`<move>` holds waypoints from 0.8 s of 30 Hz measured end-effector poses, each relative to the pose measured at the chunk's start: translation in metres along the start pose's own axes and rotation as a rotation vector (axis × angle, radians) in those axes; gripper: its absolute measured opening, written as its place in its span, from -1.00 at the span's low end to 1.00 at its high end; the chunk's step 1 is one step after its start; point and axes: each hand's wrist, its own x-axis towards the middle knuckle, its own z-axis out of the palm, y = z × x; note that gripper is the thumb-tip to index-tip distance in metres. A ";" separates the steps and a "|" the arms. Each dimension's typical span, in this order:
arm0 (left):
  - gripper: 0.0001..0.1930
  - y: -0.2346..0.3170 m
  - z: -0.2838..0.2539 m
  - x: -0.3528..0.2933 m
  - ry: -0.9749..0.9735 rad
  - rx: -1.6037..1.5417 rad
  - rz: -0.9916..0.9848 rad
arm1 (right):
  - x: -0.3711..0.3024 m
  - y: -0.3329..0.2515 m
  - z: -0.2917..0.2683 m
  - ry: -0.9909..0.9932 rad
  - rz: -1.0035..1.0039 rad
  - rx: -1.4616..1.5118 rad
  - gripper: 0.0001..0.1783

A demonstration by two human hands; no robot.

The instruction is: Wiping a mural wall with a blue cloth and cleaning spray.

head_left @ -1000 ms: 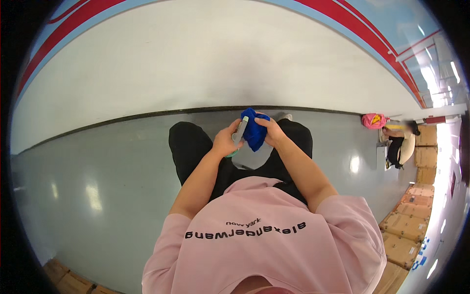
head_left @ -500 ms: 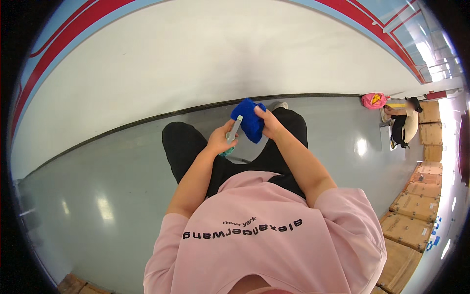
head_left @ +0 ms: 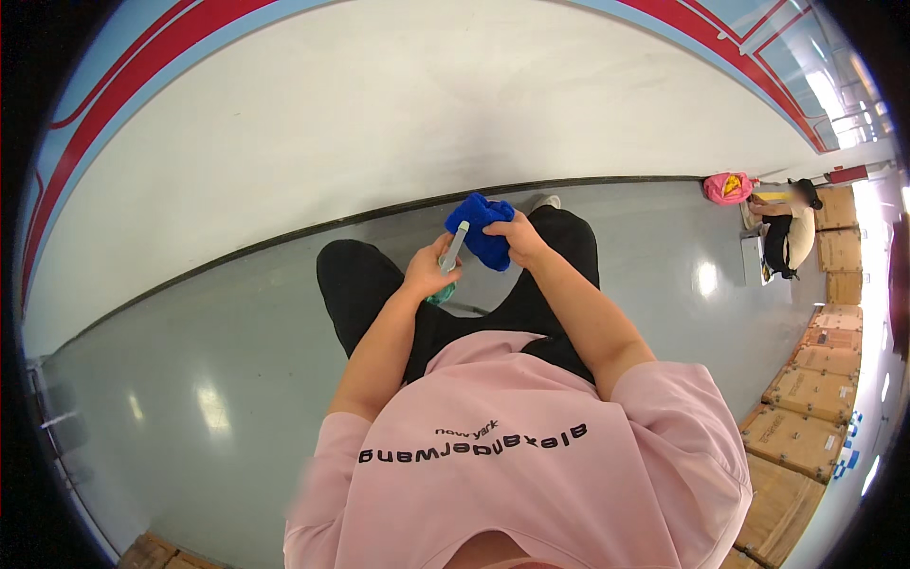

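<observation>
My left hand (head_left: 431,269) is closed around a slim grey bar-shaped thing (head_left: 455,248) with a pale green tip. Part of something teal (head_left: 442,293) shows under that hand; its kind is not clear. A bunched blue cloth (head_left: 485,248) hangs between my hands, behind the bar's upper end. My right hand (head_left: 520,239) pinches the cloth at its right side, thumb laid across the front. Whether the bar touches the cloth, I cannot tell. Both hands are above my knees, over black trousers (head_left: 355,284).
A white wall (head_left: 408,114) with a dark base strip rises ahead of the grey floor (head_left: 218,351). At the far right, a person (head_left: 794,232) crouches by a white box (head_left: 754,261) and a pink bag (head_left: 727,188). Wooden crates (head_left: 791,431) line the right side.
My right thumb has come down and inward across the cloth, which is bunched a little differently. The left hand still holds the grey bar in nearly the same place.
</observation>
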 end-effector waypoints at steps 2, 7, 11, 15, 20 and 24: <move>-0.31 0.002 -0.001 0.001 0.001 0.030 -0.010 | 0.001 0.000 0.000 0.013 -0.010 0.004 -0.57; -0.39 -0.002 0.001 0.003 0.040 0.164 -0.026 | -0.001 0.000 0.003 -0.004 0.042 -0.062 -0.57; -0.42 -0.004 0.004 0.002 0.076 0.133 -0.031 | -0.003 0.003 0.010 -0.026 0.049 -0.052 -0.58; -0.40 -0.005 0.001 -0.001 0.052 0.068 -0.013 | 0.001 -0.004 0.011 0.062 -0.084 -0.215 -0.59; -0.31 0.002 -0.002 0.001 0.041 0.139 -0.063 | 0.023 -0.106 0.035 0.607 -0.761 -0.283 -0.55; -0.28 -0.001 -0.005 0.008 0.013 0.096 -0.003 | 0.058 -0.203 0.055 0.717 -1.265 -0.452 -0.49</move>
